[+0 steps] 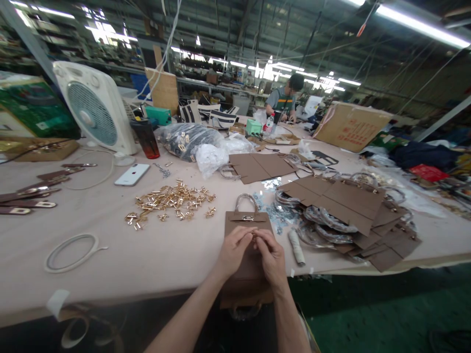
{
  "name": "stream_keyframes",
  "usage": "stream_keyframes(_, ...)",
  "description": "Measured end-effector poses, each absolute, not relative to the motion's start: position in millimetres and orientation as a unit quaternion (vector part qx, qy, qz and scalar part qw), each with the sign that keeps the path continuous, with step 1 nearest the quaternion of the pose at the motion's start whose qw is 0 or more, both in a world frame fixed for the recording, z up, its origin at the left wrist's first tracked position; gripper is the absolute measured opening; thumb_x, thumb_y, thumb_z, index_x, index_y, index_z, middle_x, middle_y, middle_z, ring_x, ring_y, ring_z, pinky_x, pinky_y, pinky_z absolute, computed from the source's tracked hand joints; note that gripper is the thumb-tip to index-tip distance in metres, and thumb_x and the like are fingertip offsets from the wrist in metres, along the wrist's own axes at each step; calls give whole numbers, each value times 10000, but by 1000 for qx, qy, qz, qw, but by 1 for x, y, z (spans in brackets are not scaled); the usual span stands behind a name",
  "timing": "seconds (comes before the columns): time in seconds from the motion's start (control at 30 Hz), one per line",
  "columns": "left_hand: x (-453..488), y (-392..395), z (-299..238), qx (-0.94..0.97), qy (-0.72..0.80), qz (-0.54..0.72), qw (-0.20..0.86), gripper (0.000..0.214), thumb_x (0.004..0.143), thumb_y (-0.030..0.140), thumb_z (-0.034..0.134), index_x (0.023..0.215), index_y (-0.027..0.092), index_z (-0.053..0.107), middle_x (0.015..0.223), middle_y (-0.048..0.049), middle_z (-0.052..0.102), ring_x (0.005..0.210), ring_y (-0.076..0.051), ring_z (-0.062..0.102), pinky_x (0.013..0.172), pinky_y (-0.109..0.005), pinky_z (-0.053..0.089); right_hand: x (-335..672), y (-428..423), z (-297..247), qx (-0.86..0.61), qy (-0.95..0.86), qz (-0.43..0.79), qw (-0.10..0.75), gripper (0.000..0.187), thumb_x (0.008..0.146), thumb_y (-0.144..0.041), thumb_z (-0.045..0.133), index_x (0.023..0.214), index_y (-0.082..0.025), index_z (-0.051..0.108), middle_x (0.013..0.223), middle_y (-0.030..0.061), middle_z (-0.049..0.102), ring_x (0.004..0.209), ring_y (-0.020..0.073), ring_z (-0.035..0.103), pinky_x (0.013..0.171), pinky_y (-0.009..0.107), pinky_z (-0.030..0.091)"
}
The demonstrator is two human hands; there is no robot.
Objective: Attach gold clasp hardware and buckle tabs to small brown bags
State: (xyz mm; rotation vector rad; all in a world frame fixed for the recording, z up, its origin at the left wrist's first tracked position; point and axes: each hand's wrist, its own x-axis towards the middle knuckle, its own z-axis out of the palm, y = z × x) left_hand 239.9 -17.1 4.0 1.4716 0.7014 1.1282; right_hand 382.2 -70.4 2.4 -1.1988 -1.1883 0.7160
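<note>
A flat brown bag piece (247, 224) with a wrapped handle and a metal clasp lies at the table's near edge. My left hand (232, 251) and my right hand (271, 256) rest on top of it, fingertips pinched together over something small that I cannot make out. A heap of gold metal fittings (170, 200) lies to the left of the bag piece. A small white roll (296, 246) lies just right of my right hand.
A stack of brown bag pieces with handles (349, 211) covers the right side. A white phone (131, 174), a dark tumbler (146, 138) and a white fan (92, 108) stand at the left. Plastic bags of parts (191, 139) lie behind. A person (283, 100) works at the far end.
</note>
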Motion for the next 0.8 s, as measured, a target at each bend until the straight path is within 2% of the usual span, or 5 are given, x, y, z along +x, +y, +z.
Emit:
stream_keyframes(0.17, 241, -16, 2, 488, 287, 481, 670, 365, 928, 489, 699, 1096, 177, 614, 808, 3, 682, 705, -131, 641, 696, -259, 543, 383, -70, 1, -519, -507, 352, 591, 231, 944, -406, 689, 1096, -244, 751, 1093, 62, 702, 995, 222, 663, 891, 345, 561)
stream_keyframes(0.3, 241, -16, 4, 498, 295, 458, 675, 361, 918, 520, 698, 922, 172, 600, 694, 31, 629, 604, -102, 578, 588, -216, 473, 383, -71, -2, -502, -476, 405, 598, 264, 910, -441, 728, 1075, -235, 732, 983, 40, 716, 850, 201, 677, 805, 329, 573)
stream_keyframes(0.5, 239, -14, 4, 510, 328, 454, 653, 400, 881, 555, 722, 857, 169, 619, 634, 45, 597, 537, -93, 533, 530, -208, 445, 381, -70, 3, -503, -481, 430, 575, 250, 908, -453, 741, 893, -208, 694, 759, -1, 670, 720, 165, 621, 703, 280, 518)
stream_keyframes(0.6, 240, -16, 4, 507, 327, 471, 644, 390, 902, 552, 699, 882, 165, 647, 697, 13, 645, 601, -117, 600, 599, -240, 530, 380, -69, 3, -518, -469, 419, 580, 257, 920, -466, 719, 910, -211, 684, 750, -1, 667, 709, 170, 612, 696, 286, 518)
stream_keyframes(0.8, 240, -22, 3, 600, 300, 516, 533, 268, 884, 382, 777, 1090, 212, 754, 1147, -85, 711, 1051, -216, 701, 960, -358, 590, 378, -67, -2, -563, -438, 333, 617, 241, 930, -452, 697, 965, -214, 702, 927, 33, 720, 884, 196, 658, 823, 298, 540)
